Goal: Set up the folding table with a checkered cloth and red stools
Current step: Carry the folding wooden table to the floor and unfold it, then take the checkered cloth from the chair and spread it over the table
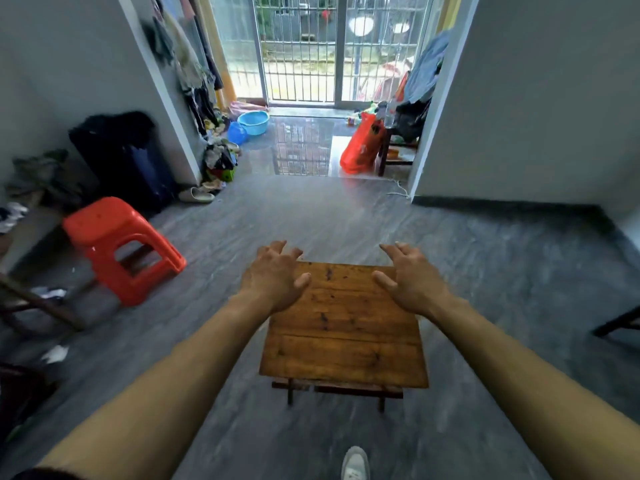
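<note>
Daylight from ahead, soft blur throughout

We see bright daylight pouring through the barred glass doors (332, 46) far beyond the fingers (277, 249), blown out to near white and mirrored as glare on the glossy floor (304, 150) before them. Nearer the fingers the room is dimmer and evenly lit. Motion blur smears the floor edges, and walls bow with wide-angle distortion.
</note>
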`<action>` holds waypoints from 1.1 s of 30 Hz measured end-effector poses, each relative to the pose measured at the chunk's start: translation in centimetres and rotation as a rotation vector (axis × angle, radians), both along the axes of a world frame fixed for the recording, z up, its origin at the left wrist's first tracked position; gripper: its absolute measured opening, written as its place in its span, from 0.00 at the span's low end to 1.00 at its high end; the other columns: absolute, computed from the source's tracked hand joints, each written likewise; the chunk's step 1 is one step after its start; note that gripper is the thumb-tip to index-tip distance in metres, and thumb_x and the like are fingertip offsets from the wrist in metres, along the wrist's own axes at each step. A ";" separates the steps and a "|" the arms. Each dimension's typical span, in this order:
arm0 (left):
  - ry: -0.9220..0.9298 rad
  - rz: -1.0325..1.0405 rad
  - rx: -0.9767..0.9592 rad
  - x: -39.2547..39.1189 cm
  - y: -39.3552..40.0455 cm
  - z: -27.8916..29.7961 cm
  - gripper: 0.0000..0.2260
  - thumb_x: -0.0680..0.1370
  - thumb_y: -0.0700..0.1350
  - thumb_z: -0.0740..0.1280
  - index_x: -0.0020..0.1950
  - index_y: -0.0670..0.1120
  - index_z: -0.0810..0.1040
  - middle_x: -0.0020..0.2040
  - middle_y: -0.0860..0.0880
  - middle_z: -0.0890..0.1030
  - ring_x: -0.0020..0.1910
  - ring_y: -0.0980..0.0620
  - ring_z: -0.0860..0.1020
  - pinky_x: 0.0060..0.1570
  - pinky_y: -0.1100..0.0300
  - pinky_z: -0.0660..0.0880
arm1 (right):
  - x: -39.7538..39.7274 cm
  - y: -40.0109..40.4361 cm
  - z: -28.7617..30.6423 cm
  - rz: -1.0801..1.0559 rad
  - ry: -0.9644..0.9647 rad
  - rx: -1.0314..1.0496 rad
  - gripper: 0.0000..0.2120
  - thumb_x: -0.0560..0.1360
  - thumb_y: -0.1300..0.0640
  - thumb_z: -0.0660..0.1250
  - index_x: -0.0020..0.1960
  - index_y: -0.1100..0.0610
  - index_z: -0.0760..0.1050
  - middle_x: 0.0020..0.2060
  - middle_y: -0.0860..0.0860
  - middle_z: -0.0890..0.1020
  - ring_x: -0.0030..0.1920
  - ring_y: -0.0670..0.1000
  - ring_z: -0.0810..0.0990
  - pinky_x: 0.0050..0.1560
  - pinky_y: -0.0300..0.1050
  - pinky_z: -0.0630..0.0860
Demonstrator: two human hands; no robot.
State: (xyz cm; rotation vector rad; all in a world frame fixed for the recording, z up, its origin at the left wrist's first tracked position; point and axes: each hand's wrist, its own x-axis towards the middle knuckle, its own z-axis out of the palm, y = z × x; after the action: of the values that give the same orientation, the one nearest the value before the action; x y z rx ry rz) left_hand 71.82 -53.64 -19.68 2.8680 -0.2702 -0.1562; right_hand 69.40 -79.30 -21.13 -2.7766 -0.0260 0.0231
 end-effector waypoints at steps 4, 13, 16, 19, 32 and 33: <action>-0.052 0.007 -0.041 -1.8 0.8 2.5 0.25 0.77 0.59 0.65 0.72 0.54 0.68 0.75 0.46 0.64 0.73 0.43 0.61 0.68 0.44 0.67 | -2.5 0.0 4.0 -0.049 -0.078 -0.056 0.31 0.76 0.42 0.66 0.75 0.51 0.63 0.72 0.56 0.68 0.72 0.59 0.65 0.68 0.61 0.68; -0.024 -0.049 -0.114 -3.4 -2.0 1.5 0.28 0.76 0.61 0.65 0.72 0.52 0.68 0.73 0.46 0.67 0.70 0.43 0.65 0.65 0.44 0.70 | -7.1 -3.4 6.1 -0.090 -0.038 -0.191 0.32 0.76 0.40 0.64 0.76 0.50 0.61 0.74 0.55 0.66 0.74 0.57 0.63 0.71 0.58 0.66; -0.006 -0.081 -0.161 -4.3 -3.2 1.3 0.28 0.75 0.61 0.65 0.72 0.52 0.68 0.72 0.47 0.68 0.69 0.44 0.66 0.64 0.44 0.71 | -8.4 -4.7 6.5 -0.104 -0.031 -0.192 0.32 0.77 0.40 0.64 0.76 0.51 0.61 0.74 0.55 0.66 0.74 0.56 0.63 0.72 0.57 0.65; 0.009 -0.110 -0.153 -5.2 -4.3 1.6 0.27 0.75 0.60 0.65 0.72 0.52 0.68 0.72 0.47 0.67 0.69 0.44 0.66 0.64 0.46 0.71 | -9.6 -6.4 6.5 -0.136 -0.036 -0.200 0.32 0.77 0.40 0.63 0.77 0.51 0.60 0.75 0.55 0.66 0.74 0.55 0.63 0.74 0.54 0.63; -0.046 -0.278 -0.008 -7.6 -25.0 4.0 0.26 0.75 0.60 0.66 0.70 0.53 0.69 0.73 0.47 0.67 0.69 0.43 0.66 0.65 0.43 0.70 | -18.5 -27.3 5.0 -0.363 -0.050 -0.003 0.33 0.77 0.42 0.64 0.78 0.51 0.59 0.76 0.55 0.63 0.75 0.55 0.62 0.74 0.54 0.62; -0.041 -0.267 -0.014 -7.7 -27.4 4.2 0.26 0.75 0.60 0.67 0.70 0.52 0.70 0.72 0.47 0.69 0.68 0.43 0.68 0.65 0.44 0.71 | -19.3 -29.5 4.7 -0.374 -0.063 0.013 0.33 0.77 0.42 0.64 0.78 0.52 0.59 0.76 0.55 0.64 0.75 0.55 0.62 0.74 0.54 0.62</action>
State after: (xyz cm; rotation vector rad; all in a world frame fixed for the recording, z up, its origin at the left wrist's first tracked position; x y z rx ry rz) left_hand 64.08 -81.09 -15.48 2.8113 -0.6599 -0.1439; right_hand 50.08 -108.78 -16.44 -2.7230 0.4733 -0.1589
